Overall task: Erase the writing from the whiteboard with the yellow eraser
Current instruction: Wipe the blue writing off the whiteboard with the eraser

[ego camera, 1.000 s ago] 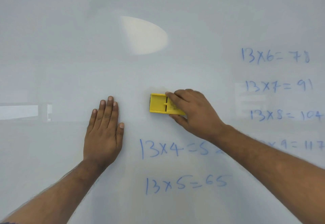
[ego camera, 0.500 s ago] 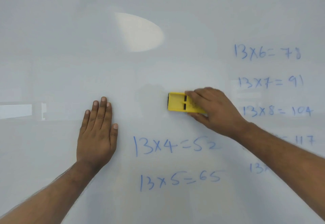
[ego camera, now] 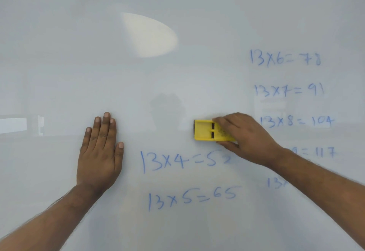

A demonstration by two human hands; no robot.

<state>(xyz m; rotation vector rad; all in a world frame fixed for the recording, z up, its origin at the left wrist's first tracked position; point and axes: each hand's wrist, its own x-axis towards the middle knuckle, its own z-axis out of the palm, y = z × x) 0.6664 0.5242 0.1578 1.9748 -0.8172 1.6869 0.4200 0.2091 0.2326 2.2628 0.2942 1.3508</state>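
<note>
The whiteboard (ego camera: 79, 53) fills the view. My right hand (ego camera: 248, 138) grips the yellow eraser (ego camera: 205, 130) and holds it flat against the board, just above the blue line "13x4=52" (ego camera: 183, 162). Below that stands "13x5=65" (ego camera: 191, 196). To the right run "13x6=78" (ego camera: 284, 58), "13x7=91" (ego camera: 288, 90) and "13x8=104" (ego camera: 296, 121); my right forearm partly hides two lower lines. My left hand (ego camera: 100, 152) lies flat on the board, fingers straight, left of the writing.
A bright oval glare (ego camera: 150, 35) sits on the upper middle of the board. A pale reflected strip (ego camera: 13, 125) shows at the left edge. The board's upper and left parts carry no writing.
My right hand has slid the eraser to the right along the board, above the "13x4" line. The "2" of "52" has come out from under my arm. My left hand has stayed flat.
</note>
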